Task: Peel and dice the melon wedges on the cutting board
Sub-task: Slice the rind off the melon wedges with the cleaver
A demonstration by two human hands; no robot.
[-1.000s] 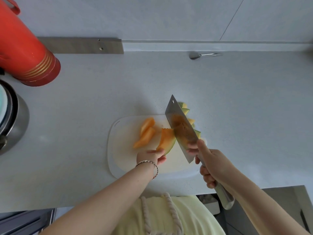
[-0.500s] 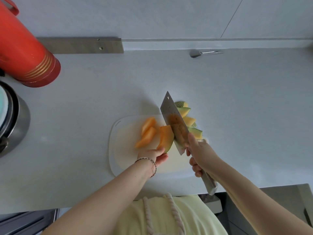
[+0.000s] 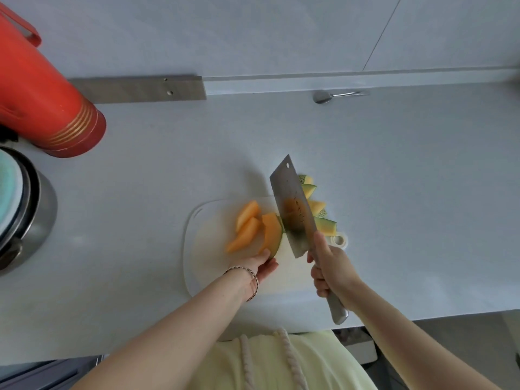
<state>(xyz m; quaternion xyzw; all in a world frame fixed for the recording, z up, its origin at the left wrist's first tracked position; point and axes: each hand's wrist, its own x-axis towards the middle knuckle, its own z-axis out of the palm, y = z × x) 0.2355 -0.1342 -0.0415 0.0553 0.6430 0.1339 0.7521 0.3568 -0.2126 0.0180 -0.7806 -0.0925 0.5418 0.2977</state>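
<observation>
Fingers (image 3: 317, 280) of the right hand (image 3: 333, 270) are gripping the cleaver (image 3: 294, 209), its blade lying at 3 o'clock of the melon wedge (image 3: 271, 235) mid cutting board (image 3: 197, 249). The left hand (image 3: 263, 267) is pinching the wedge's 6 o'clock end. If the wet wedge slips, the blade could reach those fingertips.

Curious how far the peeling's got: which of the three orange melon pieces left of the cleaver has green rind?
The wedge beside the cleaver, held by the left hand: green rind along its edge. The two other slices are bare.

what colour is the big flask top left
Red flask, gold bands near its base; head view.
</observation>
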